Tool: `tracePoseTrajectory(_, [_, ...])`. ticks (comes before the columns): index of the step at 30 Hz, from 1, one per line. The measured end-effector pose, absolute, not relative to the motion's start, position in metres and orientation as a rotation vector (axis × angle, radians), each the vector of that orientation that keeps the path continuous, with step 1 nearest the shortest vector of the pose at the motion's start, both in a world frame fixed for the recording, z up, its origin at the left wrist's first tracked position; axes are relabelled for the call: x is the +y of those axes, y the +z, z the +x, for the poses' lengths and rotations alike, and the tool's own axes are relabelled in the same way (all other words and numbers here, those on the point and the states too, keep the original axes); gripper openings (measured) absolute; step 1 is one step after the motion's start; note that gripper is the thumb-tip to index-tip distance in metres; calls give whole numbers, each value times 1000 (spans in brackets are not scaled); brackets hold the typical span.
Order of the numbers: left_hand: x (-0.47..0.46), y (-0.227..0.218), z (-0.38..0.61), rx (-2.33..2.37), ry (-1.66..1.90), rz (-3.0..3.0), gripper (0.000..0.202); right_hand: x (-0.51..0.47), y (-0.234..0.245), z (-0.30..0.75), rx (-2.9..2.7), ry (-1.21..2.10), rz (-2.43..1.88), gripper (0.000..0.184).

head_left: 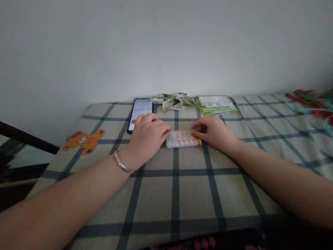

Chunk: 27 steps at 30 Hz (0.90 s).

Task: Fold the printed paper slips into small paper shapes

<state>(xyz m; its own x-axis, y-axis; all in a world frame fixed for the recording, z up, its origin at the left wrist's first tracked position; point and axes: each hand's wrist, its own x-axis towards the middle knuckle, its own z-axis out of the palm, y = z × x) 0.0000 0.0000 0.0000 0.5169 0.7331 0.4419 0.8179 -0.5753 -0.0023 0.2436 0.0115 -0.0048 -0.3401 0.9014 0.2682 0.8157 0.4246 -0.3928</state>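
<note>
A folded printed paper [183, 139], white with orange text blocks and a yellow and green edge, lies flat on the checked cloth between my hands. My left hand [151, 133], with a silver bangle at the wrist, has its fingertips closed on the paper's left end. At the upper right corner, the thumb and fingers of my right hand [212, 132] pinch the same paper. The undersides of my left fingers are hidden.
Behind my left hand lies a phone [142, 107] showing a timer. Several small folded paper pieces [174, 101] sit near the wall, beside a stack of green printed sheets [217, 105]. A bear cutout [84, 141] is at left; red and teal fabric [309, 100] lies far right.
</note>
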Motion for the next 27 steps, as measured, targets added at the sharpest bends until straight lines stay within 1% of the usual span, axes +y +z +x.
tracePoseTrajectory(12, [1, 1, 3, -1376, -548, -2588, 14, 15, -10, 247, -2296, 171, -1387, 16])
tracePoseTrajectory(16, [2, -1, 2, -1367, -565, -2585, 13, 16, -11, 248, -2341, 151, -1277, 8])
tracePoseTrajectory(19, [6, -4, 2, -1309, -600, -2610, 14, 15, -10, 247, -2394, 92, -1207, 7])
tracePoseTrajectory(24, [13, -9, 1, -1051, -580, -2721, 16, 12, -8, 245, -2458, 60, -1089, 15])
tracePoseTrajectory(27, [14, -8, 0, -998, -563, -2708, 13, 11, -8, 244, -2484, 53, -1038, 21])
